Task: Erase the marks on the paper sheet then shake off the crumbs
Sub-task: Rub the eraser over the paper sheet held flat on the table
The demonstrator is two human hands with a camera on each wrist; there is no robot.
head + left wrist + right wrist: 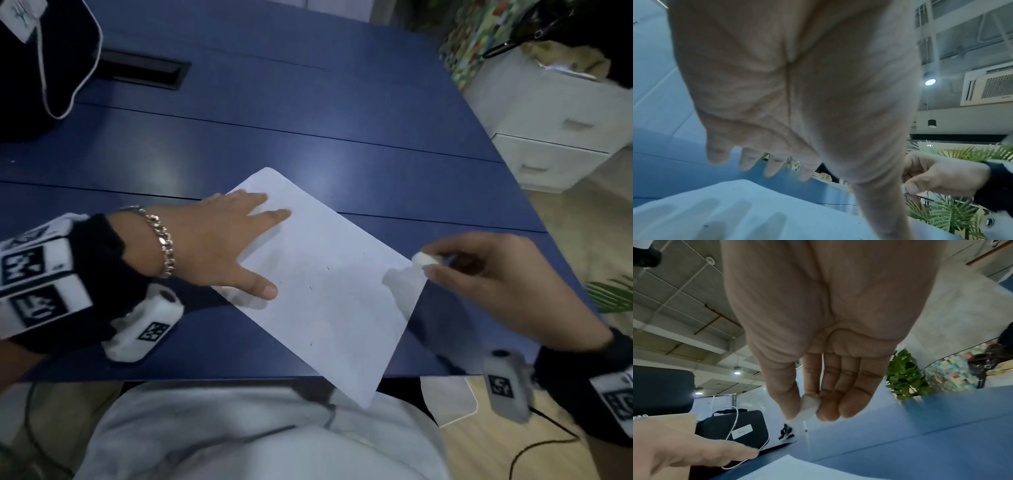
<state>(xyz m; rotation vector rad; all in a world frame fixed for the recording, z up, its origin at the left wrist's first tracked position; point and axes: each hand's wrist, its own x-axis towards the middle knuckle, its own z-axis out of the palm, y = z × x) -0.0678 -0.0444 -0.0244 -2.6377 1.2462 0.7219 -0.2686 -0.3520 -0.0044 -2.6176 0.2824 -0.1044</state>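
A black bag [30, 68] sits on the blue table [308, 113].

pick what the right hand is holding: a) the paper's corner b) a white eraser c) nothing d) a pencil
b: the right hand pinches a small white eraser between thumb and fingers, above the right edge of the paper, while the left hand lies flat on the sheet.
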